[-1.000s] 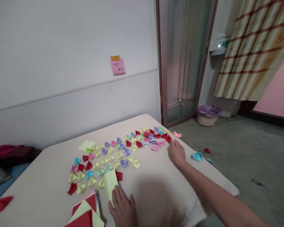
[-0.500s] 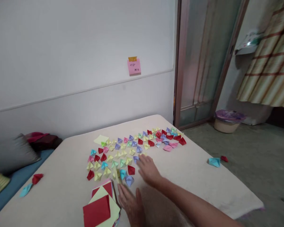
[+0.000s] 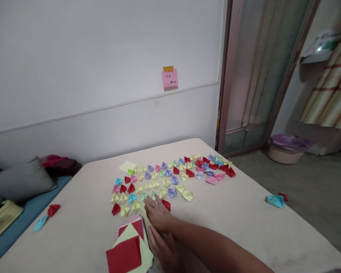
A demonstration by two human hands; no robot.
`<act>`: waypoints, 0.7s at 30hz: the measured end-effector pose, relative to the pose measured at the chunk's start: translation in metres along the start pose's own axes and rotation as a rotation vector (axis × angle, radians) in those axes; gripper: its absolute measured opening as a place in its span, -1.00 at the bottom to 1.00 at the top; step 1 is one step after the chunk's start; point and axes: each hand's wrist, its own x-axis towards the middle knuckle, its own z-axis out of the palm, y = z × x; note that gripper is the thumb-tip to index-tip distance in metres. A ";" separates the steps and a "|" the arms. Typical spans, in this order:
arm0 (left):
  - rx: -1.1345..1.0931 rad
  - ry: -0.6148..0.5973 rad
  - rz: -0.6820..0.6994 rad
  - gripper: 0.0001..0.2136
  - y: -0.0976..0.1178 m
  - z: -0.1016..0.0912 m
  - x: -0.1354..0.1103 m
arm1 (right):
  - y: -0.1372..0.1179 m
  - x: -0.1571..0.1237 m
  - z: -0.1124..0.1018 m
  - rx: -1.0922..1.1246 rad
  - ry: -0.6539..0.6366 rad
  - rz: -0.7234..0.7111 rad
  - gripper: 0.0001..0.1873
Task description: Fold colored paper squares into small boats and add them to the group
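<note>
Many small folded paper boats, in yellow, red, blue, green and purple, stand in loose rows on the cream sheet. My right hand lies stretched out over the front boats, hiding several of them, its fingers apart. Just below it, my left hand reaches forward with straight fingers and the thumb spread. Between the hands shows a narrow strip of yellow paper; most of it is hidden. Left of my left hand lies a stack of coloured paper squares, with a red sheet on top.
A flat yellow sheet lies at the back. Larger boats sit apart: a blue boat at the right edge, a red boat at left. A grey pillow is beyond the left edge. A pink note hangs on the wall.
My right hand has moved left and toward me, from beside the boats to over the front ones, close to my left hand. The view has turned slightly left.
</note>
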 end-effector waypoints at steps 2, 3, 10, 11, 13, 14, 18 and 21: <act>0.004 -0.027 -0.032 -0.38 0.001 -0.001 0.000 | -0.002 0.011 0.003 -0.003 0.003 0.035 -0.63; 0.009 -0.037 -0.043 -0.38 0.002 -0.002 0.001 | -0.003 0.015 0.005 -0.001 0.010 0.044 -0.62; 0.033 -0.052 -0.054 -0.41 0.005 -0.005 0.006 | -0.006 0.040 0.017 -0.024 -0.097 0.113 -0.62; 0.038 -0.040 -0.052 -0.40 0.005 -0.005 0.006 | -0.005 0.043 0.018 -0.029 -0.110 0.128 -0.63; 0.049 -0.023 -0.026 -0.39 0.005 -0.004 0.005 | -0.002 0.050 0.021 -0.040 -0.137 0.174 -0.67; 0.056 -0.024 -0.006 -0.38 0.005 -0.004 0.005 | 0.000 0.051 0.023 -0.046 -0.150 0.201 -0.69; 0.063 -0.080 0.039 -0.36 0.005 -0.004 0.004 | 0.013 0.046 0.025 -0.084 -0.179 0.293 -0.72; 0.045 -0.114 0.015 -0.36 0.007 -0.005 0.004 | 0.033 0.026 0.018 -0.132 -0.191 0.352 -0.73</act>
